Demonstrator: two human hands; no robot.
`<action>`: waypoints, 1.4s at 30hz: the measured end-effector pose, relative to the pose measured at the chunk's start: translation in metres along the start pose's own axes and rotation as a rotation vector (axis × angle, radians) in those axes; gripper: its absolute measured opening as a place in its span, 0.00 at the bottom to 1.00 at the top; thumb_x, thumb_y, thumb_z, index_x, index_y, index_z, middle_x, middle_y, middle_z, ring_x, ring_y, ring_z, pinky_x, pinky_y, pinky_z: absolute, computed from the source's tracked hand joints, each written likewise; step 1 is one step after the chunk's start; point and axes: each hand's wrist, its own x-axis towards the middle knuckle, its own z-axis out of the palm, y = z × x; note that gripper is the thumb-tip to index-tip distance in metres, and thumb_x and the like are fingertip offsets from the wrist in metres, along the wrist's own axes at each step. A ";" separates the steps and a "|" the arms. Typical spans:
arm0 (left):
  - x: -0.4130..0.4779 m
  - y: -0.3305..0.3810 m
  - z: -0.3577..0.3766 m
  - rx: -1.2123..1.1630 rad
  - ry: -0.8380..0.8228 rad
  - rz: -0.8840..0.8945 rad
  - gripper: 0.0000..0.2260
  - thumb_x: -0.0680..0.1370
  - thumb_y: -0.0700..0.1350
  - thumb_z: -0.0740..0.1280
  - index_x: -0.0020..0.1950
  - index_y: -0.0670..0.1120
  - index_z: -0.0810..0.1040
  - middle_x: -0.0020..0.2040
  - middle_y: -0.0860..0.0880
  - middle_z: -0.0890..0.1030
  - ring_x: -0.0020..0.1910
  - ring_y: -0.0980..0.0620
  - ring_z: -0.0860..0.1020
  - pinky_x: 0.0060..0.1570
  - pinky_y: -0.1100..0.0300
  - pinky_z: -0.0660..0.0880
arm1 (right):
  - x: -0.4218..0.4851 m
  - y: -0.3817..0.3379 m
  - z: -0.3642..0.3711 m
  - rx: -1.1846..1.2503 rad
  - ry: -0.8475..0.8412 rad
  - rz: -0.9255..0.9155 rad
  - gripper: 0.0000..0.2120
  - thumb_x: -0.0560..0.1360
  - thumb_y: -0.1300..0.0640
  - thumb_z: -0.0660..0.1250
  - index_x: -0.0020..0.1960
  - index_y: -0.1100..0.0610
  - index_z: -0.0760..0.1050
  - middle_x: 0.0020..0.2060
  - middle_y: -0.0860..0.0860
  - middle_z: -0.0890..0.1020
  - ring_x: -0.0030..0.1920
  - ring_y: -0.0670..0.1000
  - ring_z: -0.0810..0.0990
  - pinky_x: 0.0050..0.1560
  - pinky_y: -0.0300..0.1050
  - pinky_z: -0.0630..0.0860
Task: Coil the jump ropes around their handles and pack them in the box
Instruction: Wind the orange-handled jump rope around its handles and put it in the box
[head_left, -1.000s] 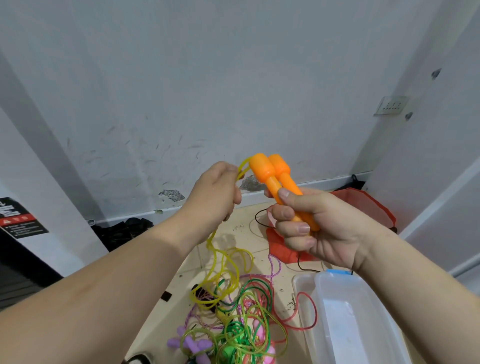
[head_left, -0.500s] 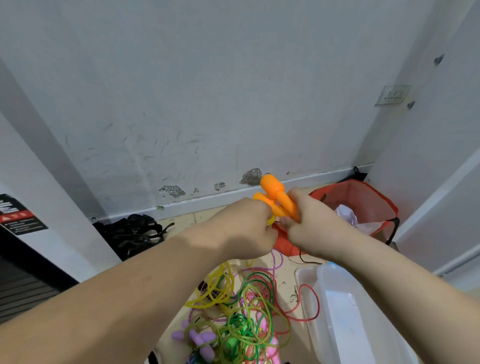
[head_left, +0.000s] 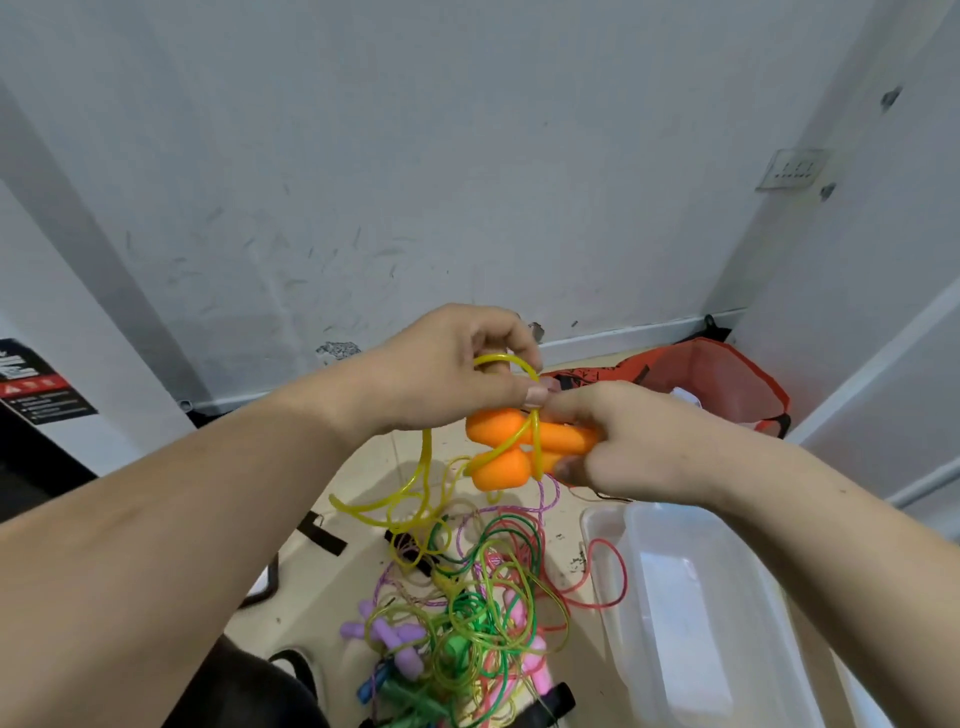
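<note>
Back wall (head_left: 467, 156): pale grey, scuff marks (head_left: 363, 249) scattered across lower half; chipped paint patch (head_left: 337, 348) just above white baseboard (head_left: 639, 335). Switch plate (head_left: 792, 169): upper right, on adjoining wall. Orange-red fabric bag (head_left: 717, 374): on floor in right corner, mouth open, white contents (head_left: 685, 397) partly visible, black strap (head_left: 776, 423) at its right edge. Label (head_left: 36, 384): far left, black with red band, text unreadable. Floor (head_left: 358, 467): beige tile, dusty. Black tape strip (head_left: 322, 532): lying flat on tile, left of centre.
</note>
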 end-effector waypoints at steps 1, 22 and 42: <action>-0.001 -0.002 -0.002 -0.039 -0.001 -0.023 0.04 0.76 0.43 0.76 0.49 0.46 0.83 0.37 0.53 0.84 0.36 0.58 0.78 0.38 0.65 0.74 | -0.001 -0.003 0.000 0.047 -0.017 -0.022 0.06 0.72 0.54 0.72 0.42 0.44 0.76 0.34 0.49 0.78 0.37 0.51 0.78 0.42 0.53 0.77; 0.002 -0.005 0.040 -0.261 -0.106 -0.455 0.18 0.84 0.55 0.61 0.52 0.42 0.82 0.29 0.48 0.75 0.21 0.54 0.67 0.23 0.64 0.63 | 0.008 0.014 -0.005 0.858 0.387 0.298 0.12 0.75 0.66 0.70 0.56 0.56 0.73 0.35 0.58 0.78 0.22 0.46 0.70 0.23 0.37 0.64; 0.006 0.002 -0.006 0.062 0.272 0.026 0.05 0.71 0.44 0.80 0.44 0.46 0.87 0.37 0.49 0.86 0.35 0.57 0.80 0.37 0.58 0.77 | 0.005 -0.005 -0.002 -0.157 0.203 0.025 0.15 0.71 0.50 0.70 0.51 0.43 0.65 0.41 0.46 0.80 0.47 0.54 0.79 0.38 0.46 0.72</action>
